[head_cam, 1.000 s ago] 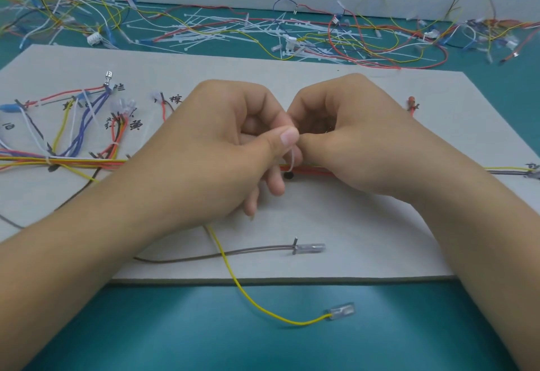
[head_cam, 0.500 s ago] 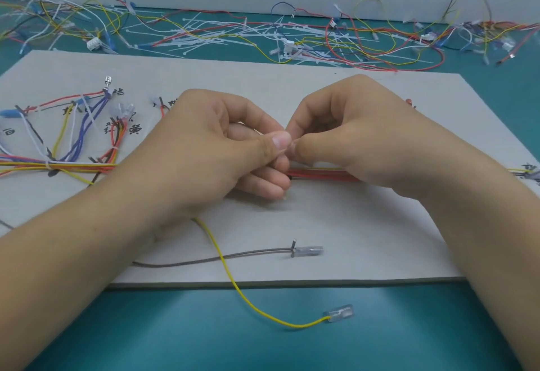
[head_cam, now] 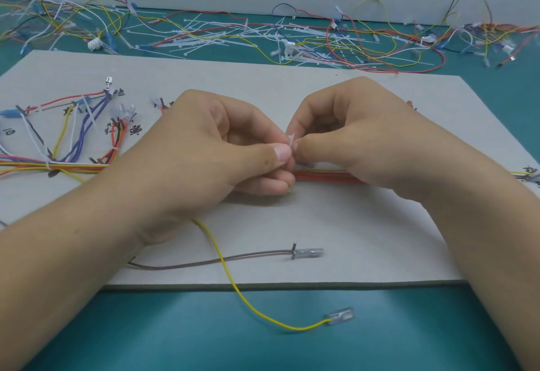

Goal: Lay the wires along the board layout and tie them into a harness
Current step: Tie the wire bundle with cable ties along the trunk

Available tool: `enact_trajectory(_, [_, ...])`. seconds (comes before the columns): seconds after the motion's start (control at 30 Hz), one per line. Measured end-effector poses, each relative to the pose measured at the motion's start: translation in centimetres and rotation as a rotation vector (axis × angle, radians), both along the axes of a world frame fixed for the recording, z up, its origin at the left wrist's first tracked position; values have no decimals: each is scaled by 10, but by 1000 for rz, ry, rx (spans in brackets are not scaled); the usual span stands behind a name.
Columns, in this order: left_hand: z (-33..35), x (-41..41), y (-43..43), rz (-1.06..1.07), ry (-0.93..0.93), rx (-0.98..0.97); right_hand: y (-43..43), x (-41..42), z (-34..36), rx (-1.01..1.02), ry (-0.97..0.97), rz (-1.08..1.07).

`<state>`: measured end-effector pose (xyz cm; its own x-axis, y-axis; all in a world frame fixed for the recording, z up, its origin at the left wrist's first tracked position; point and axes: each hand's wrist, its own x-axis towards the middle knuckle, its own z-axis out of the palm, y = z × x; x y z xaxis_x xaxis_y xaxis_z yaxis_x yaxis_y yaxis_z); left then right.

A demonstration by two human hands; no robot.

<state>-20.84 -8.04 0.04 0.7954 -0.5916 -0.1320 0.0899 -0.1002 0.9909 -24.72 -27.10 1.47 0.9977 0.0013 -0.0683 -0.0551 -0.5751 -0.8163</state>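
Grey board [head_cam: 350,224] lay under the red wire bundle [head_cam: 324,176], whose long axis ran left-right. Left hand [head_cam: 210,151] and right hand [head_cam: 365,137] sat just above the bundle, fingers [head_cam: 277,156] of both pinching the white cable tie [head_cam: 291,139]; neither hand nearer.

Wiring workshop: labelled layout board [head_cam: 321,218], loose wires [head_cam: 365,46], cable ties [head_cam: 210,39].

The board [head_cam: 365,239] lies on the desk [head_cam: 146,335]. A bundle of wires [head_cam: 327,176] runs left to right across its middle, with branch wires [head_cam: 79,131] spreading backward at the left. The left hand [head_cam: 204,160] and the right hand [head_cam: 365,142] meet above the bundle and pinch a cable tie [head_cam: 291,140] between them. In front of them a short wire [head_cam: 233,258] lies on the board. A long wire [head_cam: 263,316] crosses it and passes over the front edge onto the desk. Loose wires and ties [head_cam: 233,37] lie behind the board.
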Motion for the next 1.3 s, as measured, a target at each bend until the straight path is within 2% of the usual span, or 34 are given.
enact_trajectory(0.2, [2,-1,-1,58,-16,53,-3,-2,3,27,12,45])
enact_trajectory(0.87, [3,-2,-2,45,-55,74,-6,-4,5,29,-6,111])
enact_trajectory(1.3, [2,-1,-3,37,-38,74,-7,-5,6,-86,-33,154])
